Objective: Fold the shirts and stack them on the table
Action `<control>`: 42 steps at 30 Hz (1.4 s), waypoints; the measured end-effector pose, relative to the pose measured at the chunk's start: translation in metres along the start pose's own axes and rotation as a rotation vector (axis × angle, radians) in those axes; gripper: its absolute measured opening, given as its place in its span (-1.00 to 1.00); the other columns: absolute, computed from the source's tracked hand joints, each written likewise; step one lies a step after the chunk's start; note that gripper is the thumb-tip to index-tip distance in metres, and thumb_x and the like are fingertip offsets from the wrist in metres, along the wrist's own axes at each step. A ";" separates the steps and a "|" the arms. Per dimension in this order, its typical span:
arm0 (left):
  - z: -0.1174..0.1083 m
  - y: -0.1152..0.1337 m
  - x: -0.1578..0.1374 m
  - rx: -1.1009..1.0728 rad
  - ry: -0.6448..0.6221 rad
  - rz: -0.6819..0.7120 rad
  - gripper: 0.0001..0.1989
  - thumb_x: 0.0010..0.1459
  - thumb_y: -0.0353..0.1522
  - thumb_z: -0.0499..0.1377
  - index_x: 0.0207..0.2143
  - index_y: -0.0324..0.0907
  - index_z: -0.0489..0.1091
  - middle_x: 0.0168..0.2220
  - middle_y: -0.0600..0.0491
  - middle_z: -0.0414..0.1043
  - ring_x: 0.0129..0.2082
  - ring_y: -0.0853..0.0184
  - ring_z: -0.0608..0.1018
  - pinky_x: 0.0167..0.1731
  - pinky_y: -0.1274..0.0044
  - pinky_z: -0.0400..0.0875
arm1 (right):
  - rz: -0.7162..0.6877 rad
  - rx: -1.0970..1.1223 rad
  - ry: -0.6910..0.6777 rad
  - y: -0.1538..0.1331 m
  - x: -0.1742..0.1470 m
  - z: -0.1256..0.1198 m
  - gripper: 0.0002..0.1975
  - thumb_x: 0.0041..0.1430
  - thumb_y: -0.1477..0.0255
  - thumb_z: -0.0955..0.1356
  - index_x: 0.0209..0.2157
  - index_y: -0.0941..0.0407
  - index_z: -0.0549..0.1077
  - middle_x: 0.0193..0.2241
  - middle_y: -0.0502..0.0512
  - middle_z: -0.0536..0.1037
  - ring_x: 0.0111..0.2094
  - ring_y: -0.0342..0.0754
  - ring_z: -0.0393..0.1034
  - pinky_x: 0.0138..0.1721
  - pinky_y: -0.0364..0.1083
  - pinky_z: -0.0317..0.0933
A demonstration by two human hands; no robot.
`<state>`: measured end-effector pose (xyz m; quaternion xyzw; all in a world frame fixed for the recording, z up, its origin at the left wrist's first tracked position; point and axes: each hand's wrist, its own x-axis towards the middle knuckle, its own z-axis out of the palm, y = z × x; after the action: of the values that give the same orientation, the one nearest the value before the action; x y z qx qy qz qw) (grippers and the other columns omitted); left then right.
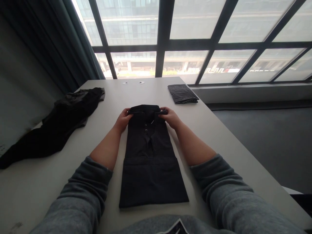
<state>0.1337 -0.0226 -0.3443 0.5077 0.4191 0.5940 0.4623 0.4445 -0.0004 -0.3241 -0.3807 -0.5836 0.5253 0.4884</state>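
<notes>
A dark shirt [149, 180] lies lengthwise on the table in front of me, folded into a narrow strip with its lower part doubled back in a flat layer. Two small round buttons or snaps run down its front opening, below a collar-like band at the far end. My left hand [123, 119] is closed on the far left corner, thumb on top. On the opposite corner my right hand [171, 117] pinches the fabric the same way. Some fingertips are hidden under the cloth.
The garment rests on a white table [151, 91]. Black clothes [60, 120] lie in a loose heap on the left. A folded black-and-white striped garment [182, 94] sits at the far right edge. Beyond are large windows [188, 61] and a dark curtain [63, 42].
</notes>
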 end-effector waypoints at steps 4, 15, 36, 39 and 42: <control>-0.005 0.004 -0.001 0.016 -0.055 0.025 -0.45 -0.03 -0.22 0.46 -0.01 -0.16 0.41 -0.19 0.07 0.62 -0.18 0.24 0.65 -0.06 0.36 0.55 | -0.044 -0.066 -0.001 -0.004 -0.002 0.001 -0.51 -0.13 0.31 0.58 -0.11 0.10 0.53 -0.39 -0.08 0.57 -0.40 -0.13 0.42 -0.35 -0.13 0.30; -0.005 0.011 -0.005 0.045 -0.053 0.055 -0.52 0.04 -0.17 0.44 -0.02 -0.17 0.49 -0.17 0.04 0.63 -0.13 0.21 0.64 0.04 0.33 0.51 | -0.141 -0.210 0.026 -0.014 -0.011 0.003 -0.56 -0.04 0.29 0.55 -0.08 0.11 0.64 -0.33 -0.01 0.62 -0.31 -0.06 0.46 -0.21 -0.07 0.36; -0.014 0.072 -0.061 0.426 -0.279 0.173 -0.63 0.10 -0.12 0.43 -0.11 -0.12 0.55 -0.15 -0.02 0.61 -0.10 0.12 0.61 0.04 0.24 0.51 | -0.366 -0.659 -0.121 -0.062 -0.072 -0.008 -0.86 0.09 0.40 0.43 -0.27 0.08 0.56 -0.34 0.03 0.59 -0.30 -0.01 0.45 -0.20 -0.06 0.29; -0.014 0.086 -0.087 0.573 -0.367 0.252 -0.79 0.21 -0.18 0.34 -0.17 -0.07 0.55 -0.10 -0.04 0.60 -0.07 0.13 0.61 0.04 0.27 0.51 | -0.444 -0.759 -0.230 -0.066 -0.089 -0.010 -0.82 0.05 0.51 0.37 -0.26 0.08 0.54 -0.24 0.09 0.56 -0.24 0.00 0.46 -0.16 -0.07 0.29; -0.013 0.096 -0.108 0.689 -0.480 0.293 -0.90 0.23 -0.28 0.29 -0.22 -0.06 0.56 -0.10 -0.04 0.59 -0.08 0.16 0.61 0.02 0.32 0.51 | -0.452 -0.865 -0.318 -0.064 -0.104 -0.011 -0.75 0.02 0.57 0.35 -0.23 0.08 0.53 -0.19 0.11 0.54 -0.23 -0.01 0.44 -0.15 -0.09 0.29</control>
<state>0.1152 -0.1493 -0.2768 0.8096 0.3971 0.3443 0.2615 0.4837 -0.1079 -0.2789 -0.3278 -0.8824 0.1683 0.2925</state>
